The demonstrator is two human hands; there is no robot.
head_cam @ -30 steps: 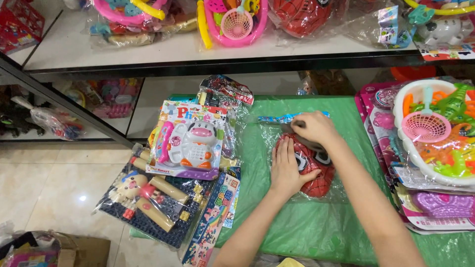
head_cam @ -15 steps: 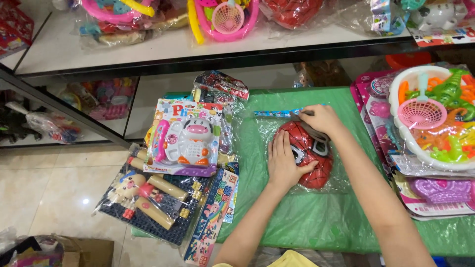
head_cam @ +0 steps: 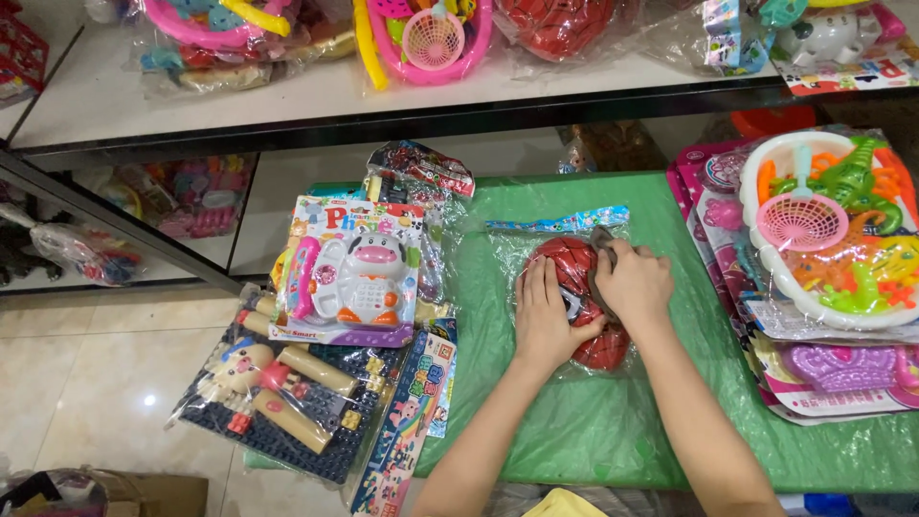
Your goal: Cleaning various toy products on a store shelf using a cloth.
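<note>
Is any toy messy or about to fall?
Yes. The toy pile left of the green mat sits crooked and overhangs the floor. The red mask under both hands looks fine.

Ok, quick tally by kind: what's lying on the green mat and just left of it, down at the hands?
Red mask toy in clear bag, under the left hand and right hand: 1
Toy phone blister card: 1
Block set with wooden pieces: 1
Basket of plastic toys: 1
Purple crown pack: 1
Total: 5
</note>
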